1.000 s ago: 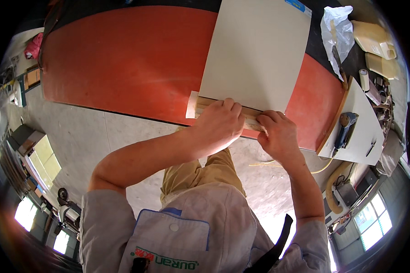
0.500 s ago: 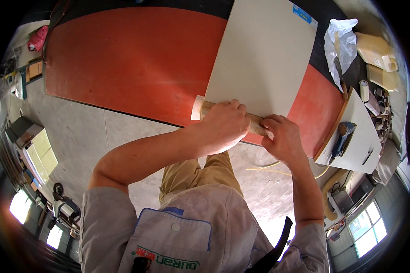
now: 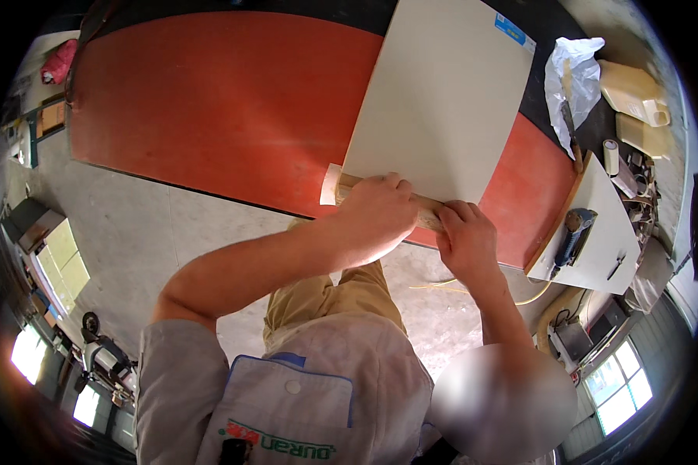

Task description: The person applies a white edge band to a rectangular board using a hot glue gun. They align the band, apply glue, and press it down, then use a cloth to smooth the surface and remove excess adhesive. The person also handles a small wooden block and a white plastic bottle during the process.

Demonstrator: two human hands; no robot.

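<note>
Both hands hold as before: the left hand (image 3: 380,211) stays clamped over a wooden block (image 3: 349,186), the right hand (image 3: 467,239) gripping its other end. The block lies pressed along the near edge of the cream panel (image 3: 442,101) on the red table (image 3: 225,101). Little has shifted; edge work appears ongoing.

A pale wooden block (image 3: 380,203) lies across the near edge of a cream rectangular board (image 3: 442,101), which rests flat and slightly turned on the orange-red table (image 3: 225,101).

Blue label (image 3: 513,32) on cream board's (image 3: 442,101) corner
</note>
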